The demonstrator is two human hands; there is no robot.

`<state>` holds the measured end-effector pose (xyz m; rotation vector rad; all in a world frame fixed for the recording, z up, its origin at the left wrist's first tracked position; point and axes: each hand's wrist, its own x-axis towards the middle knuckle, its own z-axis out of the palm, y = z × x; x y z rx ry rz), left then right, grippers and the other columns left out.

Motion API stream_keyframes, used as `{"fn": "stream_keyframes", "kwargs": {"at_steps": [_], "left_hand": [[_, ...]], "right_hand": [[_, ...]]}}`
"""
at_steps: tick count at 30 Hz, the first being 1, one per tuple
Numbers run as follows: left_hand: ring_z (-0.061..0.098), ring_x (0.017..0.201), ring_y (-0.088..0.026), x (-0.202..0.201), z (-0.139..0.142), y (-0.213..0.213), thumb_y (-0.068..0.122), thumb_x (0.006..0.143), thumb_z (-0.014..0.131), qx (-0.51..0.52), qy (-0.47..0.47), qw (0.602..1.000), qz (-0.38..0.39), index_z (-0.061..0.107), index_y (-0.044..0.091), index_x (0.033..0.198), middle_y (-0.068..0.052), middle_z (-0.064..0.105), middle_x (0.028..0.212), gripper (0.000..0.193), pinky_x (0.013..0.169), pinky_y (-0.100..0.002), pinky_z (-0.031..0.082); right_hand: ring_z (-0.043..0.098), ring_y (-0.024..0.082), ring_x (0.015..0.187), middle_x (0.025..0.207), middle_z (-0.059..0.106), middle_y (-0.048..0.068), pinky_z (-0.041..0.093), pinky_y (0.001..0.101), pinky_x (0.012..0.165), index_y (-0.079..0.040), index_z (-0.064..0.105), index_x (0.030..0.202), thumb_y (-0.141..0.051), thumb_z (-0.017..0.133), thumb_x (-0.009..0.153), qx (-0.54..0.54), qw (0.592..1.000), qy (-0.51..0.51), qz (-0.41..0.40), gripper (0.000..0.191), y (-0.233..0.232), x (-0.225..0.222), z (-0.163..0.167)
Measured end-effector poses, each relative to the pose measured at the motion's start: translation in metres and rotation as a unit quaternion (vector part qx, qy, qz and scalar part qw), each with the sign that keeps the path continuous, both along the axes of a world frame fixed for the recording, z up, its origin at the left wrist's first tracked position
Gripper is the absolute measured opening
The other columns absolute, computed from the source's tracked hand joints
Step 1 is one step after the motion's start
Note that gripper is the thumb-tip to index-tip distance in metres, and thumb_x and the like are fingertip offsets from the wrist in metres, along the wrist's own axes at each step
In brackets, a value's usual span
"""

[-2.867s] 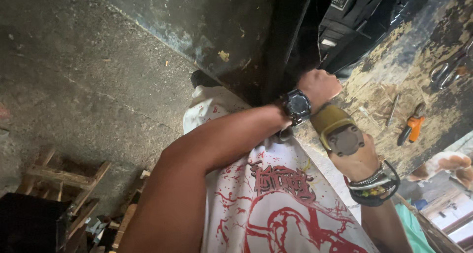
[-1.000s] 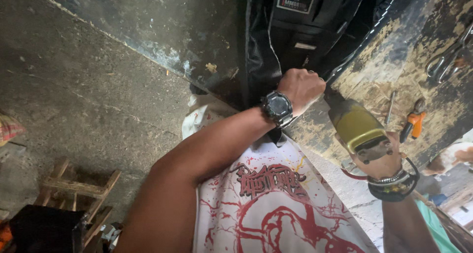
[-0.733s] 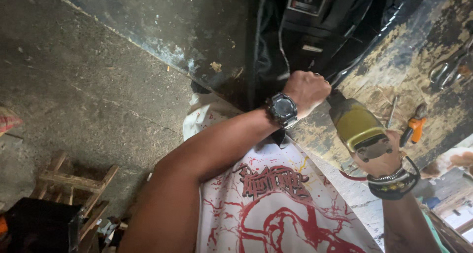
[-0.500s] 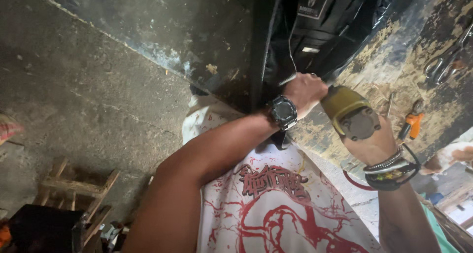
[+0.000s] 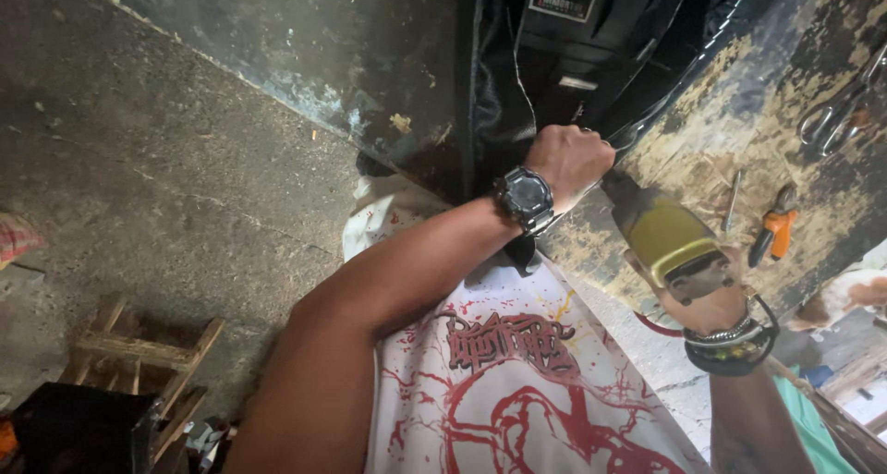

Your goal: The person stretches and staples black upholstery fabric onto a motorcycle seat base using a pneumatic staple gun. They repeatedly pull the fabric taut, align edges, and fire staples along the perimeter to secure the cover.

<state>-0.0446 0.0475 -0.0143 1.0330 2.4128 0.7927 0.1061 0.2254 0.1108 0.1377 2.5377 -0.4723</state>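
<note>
Two hands work at the black bag: the left hand [image 5: 568, 160] is clenched on its edge, the right hand [image 5: 707, 303] is clamped on a yellow power tool [image 5: 661, 234] just beside it, above the worn counter [image 5: 739, 141].

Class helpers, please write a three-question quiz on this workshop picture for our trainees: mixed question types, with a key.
1. True or false: the watch is on the right wrist.
2. What does the right hand hold? A) a hammer B) a yellow power tool C) a paintbrush
3. Fill in the colour: the left hand is closed in a fist against a ____ bag.

Key: 1 false, it is on the left wrist. 2 B. 3 black.
</note>
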Motion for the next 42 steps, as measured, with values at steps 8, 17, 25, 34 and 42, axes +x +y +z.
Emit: {"fn": "stream_keyframes", "kwargs": {"at_steps": [8, 17, 25, 34, 42], "left_hand": [[0.078, 0.076, -0.025, 0.010, -0.017, 0.014, 0.014, 0.082, 0.070, 0.026, 0.014, 0.999, 0.027, 0.079, 0.017, 0.076, -0.009, 0.078, 0.080, 0.011, 0.060, -0.036, 0.061], [0.078, 0.079, -0.025, 0.009, -0.013, 0.009, 0.012, 0.082, 0.069, 0.038, 0.005, 0.998, 0.040, 0.079, 0.016, 0.076, -0.008, 0.078, 0.083, 0.012, 0.061, -0.035, 0.061], [0.078, 0.078, -0.027, -0.001, 0.000, 0.001, 0.008, 0.082, 0.071, -0.005, -0.006, 1.000, -0.006, 0.078, 0.013, 0.079, -0.011, 0.077, 0.083, 0.010, 0.059, -0.036, 0.061], [0.078, 0.078, -0.027, 0.006, -0.013, 0.008, 0.011, 0.077, 0.073, 0.030, 0.012, 0.999, 0.003, 0.078, 0.014, 0.079, -0.011, 0.077, 0.084, 0.007, 0.061, -0.037, 0.062], [0.078, 0.078, -0.029, 0.009, -0.010, 0.015, 0.021, 0.079, 0.070, 0.056, -0.018, 0.998, 0.023, 0.078, 0.013, 0.077, -0.010, 0.078, 0.083, 0.012, 0.064, -0.039, 0.061]], "right_hand": [[0.075, 0.019, 0.094, 0.102, 0.078, 0.002, 0.058, 0.0368, 0.087, -0.017, 0.073, 0.113, -0.031, 0.076, 0.080, 0.221, 0.963, -0.115, 0.107, 0.036, -0.004, -0.011, -0.017], [0.071, 0.022, 0.108, 0.117, 0.074, 0.006, 0.053, 0.0448, 0.099, -0.015, 0.067, 0.128, -0.038, 0.065, 0.088, 0.143, 0.979, -0.147, 0.009, 0.046, -0.005, -0.015, -0.007], [0.070, 0.020, 0.099, 0.106, 0.076, 0.004, 0.050, 0.0406, 0.096, -0.015, 0.070, 0.115, -0.040, 0.068, 0.080, 0.043, 0.998, -0.033, 0.022, 0.043, 0.021, 0.043, -0.019], [0.072, 0.022, 0.090, 0.094, 0.077, 0.003, 0.051, 0.0380, 0.096, -0.015, 0.075, 0.098, -0.033, 0.075, 0.078, 0.184, 0.976, -0.115, 0.032, 0.027, 0.007, 0.032, -0.030], [0.075, 0.026, 0.092, 0.095, 0.078, 0.006, 0.059, 0.0380, 0.090, -0.015, 0.075, 0.102, -0.032, 0.073, 0.082, 0.160, 0.982, -0.095, 0.038, 0.026, 0.002, 0.010, -0.028]]}}
